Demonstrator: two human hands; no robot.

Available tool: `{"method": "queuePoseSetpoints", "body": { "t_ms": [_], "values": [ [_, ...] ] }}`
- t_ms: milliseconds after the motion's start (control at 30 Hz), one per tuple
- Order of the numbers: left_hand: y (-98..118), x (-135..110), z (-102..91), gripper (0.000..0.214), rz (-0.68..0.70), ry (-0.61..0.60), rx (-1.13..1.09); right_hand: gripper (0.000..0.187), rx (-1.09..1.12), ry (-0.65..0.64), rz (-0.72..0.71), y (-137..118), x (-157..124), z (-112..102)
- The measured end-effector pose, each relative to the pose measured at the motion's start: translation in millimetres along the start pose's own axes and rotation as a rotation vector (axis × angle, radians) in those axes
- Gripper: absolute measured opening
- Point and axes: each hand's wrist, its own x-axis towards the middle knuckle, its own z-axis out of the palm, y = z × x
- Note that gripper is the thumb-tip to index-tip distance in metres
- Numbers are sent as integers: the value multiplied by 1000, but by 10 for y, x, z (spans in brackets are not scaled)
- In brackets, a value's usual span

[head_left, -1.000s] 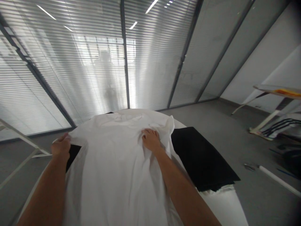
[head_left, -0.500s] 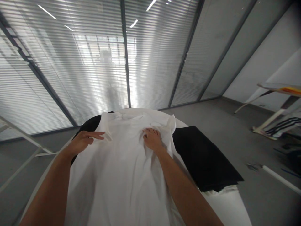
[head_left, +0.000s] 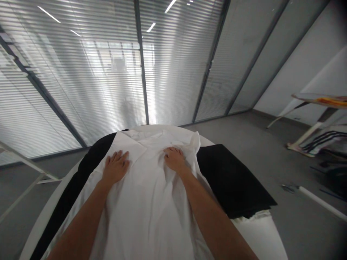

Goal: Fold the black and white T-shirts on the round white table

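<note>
A white garment (head_left: 141, 202), which looks like a shirt, lies spread over a white rounded board (head_left: 187, 130). My left hand (head_left: 116, 167) rests palm down on its left part, fingers spread, where the edge is folded inward into a flat, pointed flap (head_left: 127, 142). Toward the far right of the cloth lies my right hand (head_left: 175, 159), fingers stretched out on wrinkled fabric. Just beyond it, a bunched end of the cloth stands up a little. Folded black cloth (head_left: 233, 177) sits beside the garment on the right, and more black cloth (head_left: 73, 180) shows along the left.
Glass partitions with blinds (head_left: 108, 90) rise behind the board. White metal bars (head_left: 24, 160) stand at the left. On the right are a table (head_left: 322, 101) with orange material, a striped cloth (head_left: 322, 141) and a white pole (head_left: 322, 203) near the floor.
My left hand has gone from pinching the garment's left edge to lying flat on it. That edge is now folded inward, baring more black cloth. My right hand stays in place.
</note>
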Motion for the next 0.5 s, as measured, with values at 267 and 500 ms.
{"method": "queuePoseSetpoints", "body": {
  "t_ms": [267, 500],
  "values": [
    [-46, 37, 23, 55, -5, -7, 24, 50, -241, 35, 46, 207, 368, -289],
    [-42, 22, 10, 54, 26, 17, 19, 54, -388, -111, 232, 518, 726, -397]
  ]
}}
